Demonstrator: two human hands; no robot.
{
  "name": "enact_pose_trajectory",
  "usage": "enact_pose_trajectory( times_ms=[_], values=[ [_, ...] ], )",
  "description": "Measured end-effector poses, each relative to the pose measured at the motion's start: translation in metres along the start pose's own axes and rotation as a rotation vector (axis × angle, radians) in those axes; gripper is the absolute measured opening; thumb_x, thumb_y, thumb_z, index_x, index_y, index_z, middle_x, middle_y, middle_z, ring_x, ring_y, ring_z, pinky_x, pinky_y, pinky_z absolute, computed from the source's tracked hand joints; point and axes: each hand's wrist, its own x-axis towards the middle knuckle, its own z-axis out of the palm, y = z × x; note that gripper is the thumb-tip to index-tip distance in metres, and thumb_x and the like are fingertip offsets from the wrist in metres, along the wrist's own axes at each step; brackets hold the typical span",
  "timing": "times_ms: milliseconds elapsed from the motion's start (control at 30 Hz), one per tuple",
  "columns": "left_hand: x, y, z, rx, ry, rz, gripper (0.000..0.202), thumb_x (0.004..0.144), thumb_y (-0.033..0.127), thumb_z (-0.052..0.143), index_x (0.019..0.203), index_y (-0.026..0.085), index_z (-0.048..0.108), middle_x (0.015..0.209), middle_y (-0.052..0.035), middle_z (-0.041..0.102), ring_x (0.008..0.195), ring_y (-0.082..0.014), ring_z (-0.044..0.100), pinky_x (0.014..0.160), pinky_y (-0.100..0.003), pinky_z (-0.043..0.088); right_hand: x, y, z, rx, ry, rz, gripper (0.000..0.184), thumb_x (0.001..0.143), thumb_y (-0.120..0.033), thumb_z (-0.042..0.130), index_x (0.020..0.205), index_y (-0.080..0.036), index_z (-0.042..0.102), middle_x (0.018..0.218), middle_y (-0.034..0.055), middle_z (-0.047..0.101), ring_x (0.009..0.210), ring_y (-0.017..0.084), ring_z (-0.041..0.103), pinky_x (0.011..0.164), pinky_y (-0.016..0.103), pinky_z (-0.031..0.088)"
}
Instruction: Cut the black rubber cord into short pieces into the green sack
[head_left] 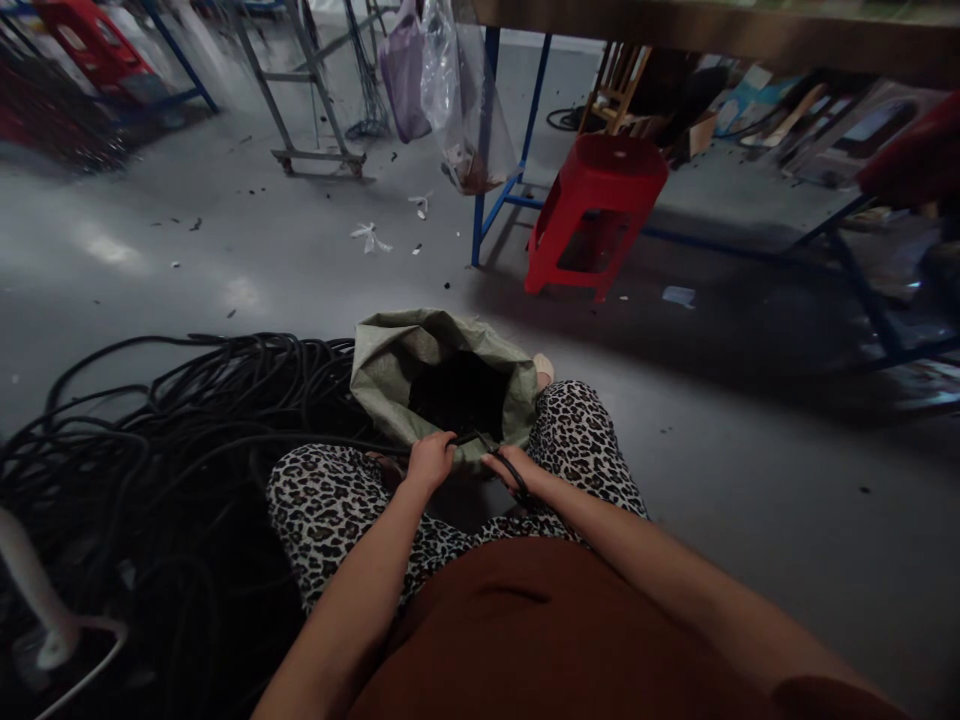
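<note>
I sit on the floor with an open green woven sack (390,360) between my knees; dark pieces lie inside it. My left hand (430,462) is closed round a black tube (315,440) that runs from the big tangled pile (150,450) on my left towards the sack's mouth. My right hand (511,468) is closed on black-handled scissors or cutters (517,475) held at the tube's end, just in front of the sack. Both hands are close together over my lap.
A red plastic stool (596,210) stands under a blue-framed table (487,130) ahead. Plastic bags (442,80) hang from the table. A metal frame (315,150) and scraps are farther back. A white object (45,620) lies at lower left.
</note>
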Motion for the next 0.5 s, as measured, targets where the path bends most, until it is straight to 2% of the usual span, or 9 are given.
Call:
enact_pose_trajectory(
  times_ms=[200,500],
  values=[
    [0.001,-0.003,0.0,-0.019,0.031,-0.005,0.034,0.086,0.022,0.047,0.116,0.019,0.062,0.114,-0.0076,0.067,0.107,-0.0192,0.06,0.095,-0.031,0.043,0.003,0.001,0.0,0.099,0.04,0.057,0.031,0.09,-0.043,0.054,0.077,-0.015,0.053,0.041,-0.0066,0.041,0.031,0.01,0.043,0.033,0.018,0.034],
    [0.004,-0.005,0.001,-0.072,0.114,-0.027,0.035,0.085,0.02,0.048,0.118,0.018,0.061,0.116,-0.0088,0.066,0.107,-0.019,0.059,0.097,-0.032,0.042,-0.007,-0.01,-0.003,0.146,-0.09,0.062,0.033,0.094,-0.045,0.047,0.088,-0.013,0.053,0.048,-0.0037,0.051,0.034,0.01,0.05,0.035,0.017,0.035]
  ],
)
